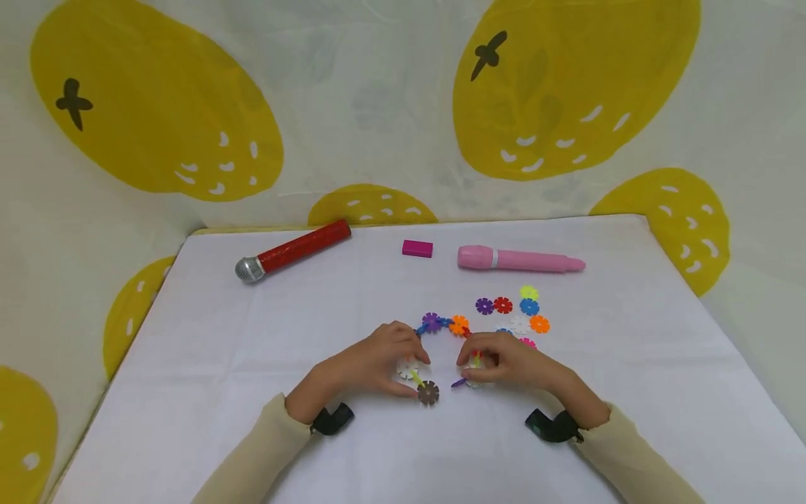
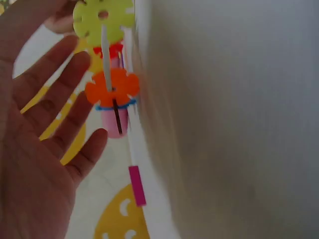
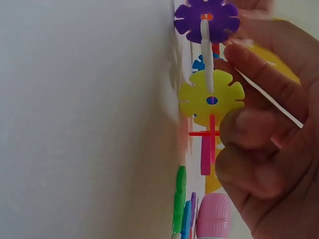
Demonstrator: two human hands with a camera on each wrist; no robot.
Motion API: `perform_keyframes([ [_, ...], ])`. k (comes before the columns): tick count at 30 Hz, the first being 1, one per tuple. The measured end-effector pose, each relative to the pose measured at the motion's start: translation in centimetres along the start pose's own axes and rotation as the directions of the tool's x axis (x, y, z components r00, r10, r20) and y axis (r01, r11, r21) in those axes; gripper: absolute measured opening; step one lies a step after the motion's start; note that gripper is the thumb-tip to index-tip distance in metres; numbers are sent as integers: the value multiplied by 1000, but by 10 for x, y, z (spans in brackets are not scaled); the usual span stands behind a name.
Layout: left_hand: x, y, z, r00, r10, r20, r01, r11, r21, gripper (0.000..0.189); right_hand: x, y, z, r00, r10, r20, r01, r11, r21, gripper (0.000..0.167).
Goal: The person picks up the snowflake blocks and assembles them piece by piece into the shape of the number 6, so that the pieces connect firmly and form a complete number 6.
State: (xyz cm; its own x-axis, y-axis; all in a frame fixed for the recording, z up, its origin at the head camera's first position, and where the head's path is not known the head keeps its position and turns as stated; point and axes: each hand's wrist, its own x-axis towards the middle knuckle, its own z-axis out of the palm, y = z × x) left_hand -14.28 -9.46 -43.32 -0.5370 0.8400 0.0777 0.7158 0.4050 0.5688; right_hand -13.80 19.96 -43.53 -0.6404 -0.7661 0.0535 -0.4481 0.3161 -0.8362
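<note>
A curved chain of notched plastic discs lies on the white table between both hands; a purple disc and an orange disc show at its far side. My left hand is around the chain's left end, fingers loosely extended, thumb tip by a brown disc. In the left wrist view, a yellow-green disc stands near these fingers. My right hand holds the right end with curled fingers, partly hiding a white disc. A yellow disc and a purple disc show beside its fingers.
Loose discs, among them a red disc and a blue disc, lie beyond the right hand. Farther back are a red toy microphone, a magenta block and a pink marker-shaped object. A patterned cloth hangs behind.
</note>
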Motion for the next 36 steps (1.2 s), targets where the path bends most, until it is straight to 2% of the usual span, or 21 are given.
perform_keyframes([
  [3,0,5,4,999,27,30,-29,998,63,45,-3,-1,1,1000,-5,0,5,1000,-4,16],
  [11,5,10,9,996,26,85,-39,986,162,44,-6,0,7,1000,-4,8,4,999,-37,13],
  [14,7,9,12,995,31,95,-48,982,181,43,-6,0,10,1000,10,9,-9,999,-53,10],
  [18,11,10,16,994,45,98,-63,978,198,40,-5,0,12,1000,-15,-10,14,997,-74,6],
  [21,14,11,18,997,25,78,-40,979,200,37,-5,-1,13,999,-31,-32,28,996,-87,6],
  [24,15,11,19,999,-32,34,26,985,172,37,-4,-2,14,998,-16,-56,12,996,-85,8],
  [28,15,11,19,994,-104,-27,107,984,144,39,-3,-2,16,996,6,-93,-12,997,-70,9],
  [36,20,15,21,985,-137,-103,154,970,189,36,0,-6,19,986,11,-167,-26,996,-88,8],
])
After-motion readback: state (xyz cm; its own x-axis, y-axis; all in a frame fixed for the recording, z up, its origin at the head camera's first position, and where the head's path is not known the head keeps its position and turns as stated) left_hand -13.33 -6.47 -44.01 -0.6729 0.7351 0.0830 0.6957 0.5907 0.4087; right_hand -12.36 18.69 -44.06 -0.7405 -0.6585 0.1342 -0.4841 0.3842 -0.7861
